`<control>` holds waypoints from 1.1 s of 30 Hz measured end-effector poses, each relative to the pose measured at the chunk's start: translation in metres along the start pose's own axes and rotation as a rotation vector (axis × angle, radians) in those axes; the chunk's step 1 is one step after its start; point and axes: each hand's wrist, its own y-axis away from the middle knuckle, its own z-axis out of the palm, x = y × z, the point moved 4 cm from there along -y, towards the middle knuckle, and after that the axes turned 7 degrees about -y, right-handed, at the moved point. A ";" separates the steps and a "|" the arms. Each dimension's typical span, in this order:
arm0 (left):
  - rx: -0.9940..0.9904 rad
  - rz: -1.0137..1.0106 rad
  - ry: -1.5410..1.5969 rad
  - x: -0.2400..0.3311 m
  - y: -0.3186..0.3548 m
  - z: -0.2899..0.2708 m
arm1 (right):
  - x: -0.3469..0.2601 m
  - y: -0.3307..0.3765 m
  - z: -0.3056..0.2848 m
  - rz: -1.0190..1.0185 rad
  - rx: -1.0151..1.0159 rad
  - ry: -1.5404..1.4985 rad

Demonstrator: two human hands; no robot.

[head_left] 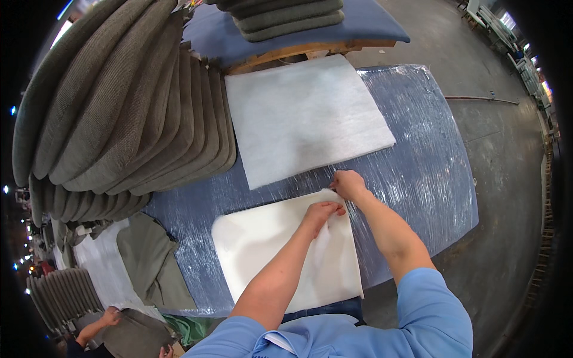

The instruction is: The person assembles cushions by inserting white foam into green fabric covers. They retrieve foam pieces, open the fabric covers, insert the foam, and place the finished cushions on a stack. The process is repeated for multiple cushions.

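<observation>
A cream foam cushion pad [262, 256] lies flat on the plastic-wrapped blue table in front of me. Thin white batting [322, 247] shows along its right side and far right corner. My left hand [323, 216] is over the pad near that corner, its fingers pinched on the batting. Just beyond it, my right hand [349, 184] has its fingers closed at the corner, on the batting's edge. The fingertips of the right hand are partly hidden. Farther off, a sheet of white batting [304, 119] is spread on the table.
Tall stacks of grey-brown upholstered cushions [119, 113] stand at the left. Grey fabric [152, 256] drapes over the table's left end. Behind is another blue padded table [370, 27] bearing more cushions [292, 21]. At lower left, a co-worker's hand [110, 317] touches a grey cushion.
</observation>
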 end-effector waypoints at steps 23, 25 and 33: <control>-0.011 0.051 0.033 -0.003 -0.002 -0.005 | -0.021 0.003 -0.006 0.163 -0.104 -0.403; -0.020 0.037 0.036 -0.002 -0.002 0.001 | -0.018 -0.003 -0.001 0.113 -0.262 -0.309; -0.005 0.035 0.058 -0.003 -0.006 -0.002 | -0.009 -0.003 -0.007 0.108 0.045 0.042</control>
